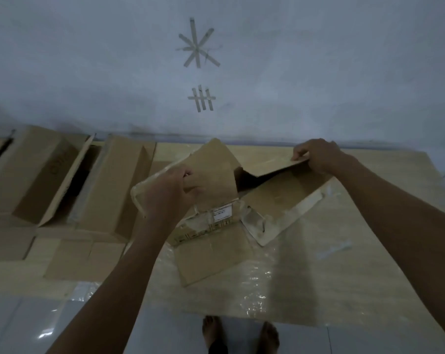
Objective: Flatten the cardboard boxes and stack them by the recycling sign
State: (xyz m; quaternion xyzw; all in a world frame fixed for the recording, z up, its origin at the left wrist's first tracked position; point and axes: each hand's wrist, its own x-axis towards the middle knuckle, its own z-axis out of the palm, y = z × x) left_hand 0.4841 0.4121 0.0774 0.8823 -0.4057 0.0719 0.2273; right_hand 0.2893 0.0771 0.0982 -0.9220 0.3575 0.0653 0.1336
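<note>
A brown cardboard box (213, 254) with a white label and torn clear tape hangs open in front of me, its flaps spread. My left hand (165, 192) grips the taped edge of its left flap. At the upper right, my right hand (317, 155) pinches the edge of the long right flap (280, 198). Below the box a large flat cardboard sheet (331, 277) with glossy tape lies on the floor against the wall. Tape marks (198, 44) shaped like a star and crossed bars are stuck on the wall above.
Two unflattened open boxes (37, 172) (116, 185) stand at the left by the wall, with flat cardboard pieces (73, 259) in front of them. The grey tiled floor (24, 323) runs along the bottom. My bare feet (239, 333) stand at the sheet's near edge.
</note>
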